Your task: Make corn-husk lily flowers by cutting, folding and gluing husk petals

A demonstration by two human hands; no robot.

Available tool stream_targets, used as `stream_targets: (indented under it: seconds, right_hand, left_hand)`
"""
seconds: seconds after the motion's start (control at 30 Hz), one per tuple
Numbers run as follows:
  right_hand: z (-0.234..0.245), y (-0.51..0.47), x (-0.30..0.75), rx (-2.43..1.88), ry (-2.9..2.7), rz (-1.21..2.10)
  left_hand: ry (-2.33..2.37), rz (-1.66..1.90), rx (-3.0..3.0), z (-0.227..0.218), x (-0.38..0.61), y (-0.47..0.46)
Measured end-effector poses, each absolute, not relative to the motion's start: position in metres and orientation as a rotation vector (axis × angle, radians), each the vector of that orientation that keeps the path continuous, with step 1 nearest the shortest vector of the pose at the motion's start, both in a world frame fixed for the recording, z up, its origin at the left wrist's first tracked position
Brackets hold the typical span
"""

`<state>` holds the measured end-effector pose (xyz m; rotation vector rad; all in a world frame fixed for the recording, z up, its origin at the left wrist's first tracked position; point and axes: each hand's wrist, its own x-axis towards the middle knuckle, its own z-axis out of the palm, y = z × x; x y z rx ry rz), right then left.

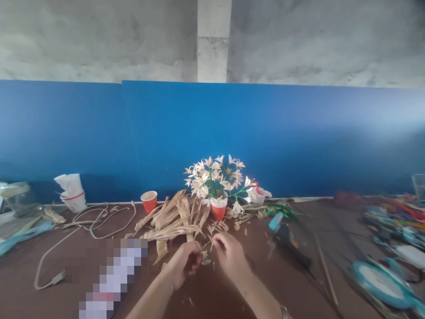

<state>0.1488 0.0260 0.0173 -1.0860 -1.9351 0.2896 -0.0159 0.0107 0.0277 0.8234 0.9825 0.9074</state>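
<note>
My left hand (187, 262) is curled over the table, its fingers closed; whatever may be in them is hidden. Just to its right, my right hand (230, 256) has thumb and fingers drawn together in a pinch, and a thin pale sliver shows by the fingertips, too small to name. Small pale scraps (206, 261) lie between the hands. Beyond them spreads a pile of dried corn husks (179, 215). Behind my right hand stands an orange-red paper cup (219, 212) holding a bunch of white husk-like flowers (212, 175) on green stems.
A glue gun (290, 248) with a cord lies right, near a thin stick (326, 270) and a blue ribbon spool (381, 283). Left are a red paper cup (150, 203), white cable (49, 252), stacked white cups (73, 199) and a blurred-out flat item (114, 281). A blue panel (232, 119) closes the back.
</note>
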Motion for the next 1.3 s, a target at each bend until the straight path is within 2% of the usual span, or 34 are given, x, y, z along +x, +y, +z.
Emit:
stream_targets:
  seconds: [0.33, 0.6, 0.77, 1.0, 1.2, 1.3]
  right_hand:
    - [0.023, 0.021, 0.149, -1.042, -1.980, 0.367]
    - [0.021, 0.016, 0.134, -1.026, -1.740, 1.071]
    - [0.022, 0.022, 0.137, -1.061, -1.604, 1.031]
    - [0.022, 0.027, 0.141, -1.076, -1.479, 1.015]
    - [0.020, 0.025, 0.137, -0.949, -1.475, 1.314]
    - [0.020, 0.024, 0.137, -0.946, -1.486, 1.311]
  left_hand:
    - [1.341, 1.240, 1.633, 0.025, -0.014, 0.012]
    - [1.011, 1.386, 0.983, 0.025, -0.001, 0.004]
    - [0.909, 1.299, 0.755, 0.029, -0.003, 0.004]
    - [0.940, 1.258, 0.852, 0.031, -0.005, 0.006]
    - [0.949, 1.220, 1.004, 0.033, -0.001, 0.002]
    - [0.980, 1.200, 1.042, 0.032, 0.000, 0.001]
